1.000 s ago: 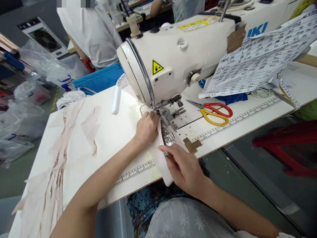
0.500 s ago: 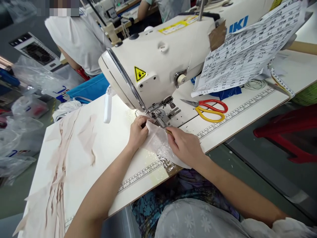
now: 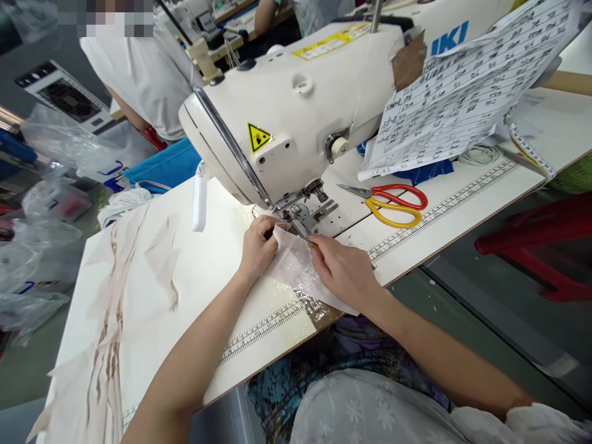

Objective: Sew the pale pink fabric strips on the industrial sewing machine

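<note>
A sheer pale pink fabric piece [image 3: 296, 262] lies below the sewing machine's presser foot [image 3: 296, 222], its near part reaching toward the table edge. My left hand [image 3: 259, 246] is closed on the fabric's left edge, close beside the foot. On the other side, my right hand [image 3: 346, 271] is closed around a slim tool [image 3: 312, 244] with a yellowish part; its tip points at the foot, and its exact kind is hidden by the fingers. That hand also rests over the fabric's right side. The needle area is partly covered by the machine head [image 3: 287, 111].
Scissors [image 3: 398, 206] with red and yellow handles lie right of the foot. A handwritten sheet [image 3: 467, 98] leans against the machine. Pleated pink fabric strips [image 3: 111, 320] lie on the table's left. Another person [image 3: 134, 74] is beyond, and a red stool [image 3: 541, 246] stands at right.
The camera view has shifted slightly. Both hands stay at the presser foot with nearly the same hold, and the fabric shows no clear movement.
</note>
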A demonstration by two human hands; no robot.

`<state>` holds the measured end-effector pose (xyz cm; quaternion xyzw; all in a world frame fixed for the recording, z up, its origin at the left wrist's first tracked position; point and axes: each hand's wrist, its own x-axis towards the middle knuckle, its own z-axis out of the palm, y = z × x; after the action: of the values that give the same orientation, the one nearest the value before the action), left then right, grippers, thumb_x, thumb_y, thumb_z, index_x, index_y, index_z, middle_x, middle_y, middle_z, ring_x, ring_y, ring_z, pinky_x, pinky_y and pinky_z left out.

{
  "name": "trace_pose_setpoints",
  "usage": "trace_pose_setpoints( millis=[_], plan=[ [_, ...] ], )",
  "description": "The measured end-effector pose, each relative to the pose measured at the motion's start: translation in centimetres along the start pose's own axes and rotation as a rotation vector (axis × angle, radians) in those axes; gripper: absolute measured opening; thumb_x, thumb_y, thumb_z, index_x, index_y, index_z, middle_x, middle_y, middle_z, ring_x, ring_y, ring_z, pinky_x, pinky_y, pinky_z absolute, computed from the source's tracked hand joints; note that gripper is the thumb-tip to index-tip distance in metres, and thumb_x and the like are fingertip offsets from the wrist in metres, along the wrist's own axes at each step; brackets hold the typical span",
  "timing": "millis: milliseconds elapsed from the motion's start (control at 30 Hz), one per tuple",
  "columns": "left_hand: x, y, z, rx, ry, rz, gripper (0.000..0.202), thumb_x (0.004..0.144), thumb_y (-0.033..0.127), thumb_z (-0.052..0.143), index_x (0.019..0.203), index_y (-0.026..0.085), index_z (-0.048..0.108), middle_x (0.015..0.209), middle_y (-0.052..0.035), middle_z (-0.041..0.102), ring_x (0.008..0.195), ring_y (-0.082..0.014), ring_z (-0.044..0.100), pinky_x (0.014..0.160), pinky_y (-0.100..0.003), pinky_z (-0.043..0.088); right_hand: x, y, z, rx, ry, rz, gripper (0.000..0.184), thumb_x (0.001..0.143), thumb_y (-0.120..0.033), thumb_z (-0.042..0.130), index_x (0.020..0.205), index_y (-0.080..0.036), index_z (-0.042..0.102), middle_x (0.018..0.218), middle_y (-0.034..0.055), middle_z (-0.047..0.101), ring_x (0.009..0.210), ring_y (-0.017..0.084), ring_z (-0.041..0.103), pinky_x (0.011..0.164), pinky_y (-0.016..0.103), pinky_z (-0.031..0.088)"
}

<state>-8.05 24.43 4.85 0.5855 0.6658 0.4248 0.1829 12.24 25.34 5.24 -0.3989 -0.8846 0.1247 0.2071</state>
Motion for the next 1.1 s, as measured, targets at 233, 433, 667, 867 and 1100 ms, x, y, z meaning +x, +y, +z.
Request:
trace_pose_setpoints(
  millis=[233,433,667,867,1100],
  plan=[
    [-0.05,0.15,0.0,0.072,-0.01,0.035,0.011,0.082,0.031,0.063,0.079,0.022,0.067,0.091,-0.0035,0.067,0.089,-0.0198,0.062,0.083,-0.037,0.05,0.19,0.15,0.24,-0.008,0.005,-0.018,0.036,0.104,-0.026,0.034,0.124,-0.015,0.061,0.11,0.0096,0.076,0.075,0.02,0.072,0.05,0.028,0.039],
    [0.16,-0.02,0.14,0.092,0.006,0.033,0.011,0.081,0.031,0.061,0.075,0.022,0.064,0.089,-0.0033,0.068,0.087,-0.0197,0.061,0.079,-0.036,0.049,-0.08,0.34,0.41,0.025,0.026,-0.033,0.035,0.105,-0.027,0.033,0.125,-0.016,0.06,0.112,0.0105,0.076,0.079,0.018,0.072,0.051,0.027,0.038],
    [0.23,-0.06,0.04,0.068,-0.005,0.004,0.011,0.081,0.03,0.061,0.076,0.021,0.065,0.089,-0.0029,0.067,0.086,-0.019,0.062,0.079,-0.034,0.049,0.04,0.27,0.26,0.018,0.006,-0.017,0.033,0.104,-0.026,0.034,0.12,-0.016,0.061,0.104,0.0085,0.077,0.074,0.018,0.071,0.05,0.027,0.036],
    [0.11,0.17,0.09,0.164,-0.018,0.054,0.011,0.084,0.032,0.06,0.081,0.022,0.064,0.09,-0.0035,0.066,0.087,-0.0193,0.061,0.078,-0.035,0.049,0.2,0.09,0.16,-0.005,-0.019,-0.014,0.034,0.105,-0.027,0.033,0.123,-0.016,0.06,0.103,0.0079,0.076,0.074,0.018,0.072,0.049,0.028,0.036],
    [0.25,-0.34,0.11,0.297,-0.006,0.144,0.009,0.081,0.018,0.055,0.084,0.022,0.063,0.088,-0.0038,0.066,0.085,-0.0191,0.059,0.078,-0.035,0.048,0.09,0.04,0.0,-0.005,-0.025,-0.016,0.032,0.105,-0.025,0.034,0.122,-0.017,0.06,0.108,0.0083,0.076,0.078,0.019,0.072,0.051,0.028,0.037]
  ],
)
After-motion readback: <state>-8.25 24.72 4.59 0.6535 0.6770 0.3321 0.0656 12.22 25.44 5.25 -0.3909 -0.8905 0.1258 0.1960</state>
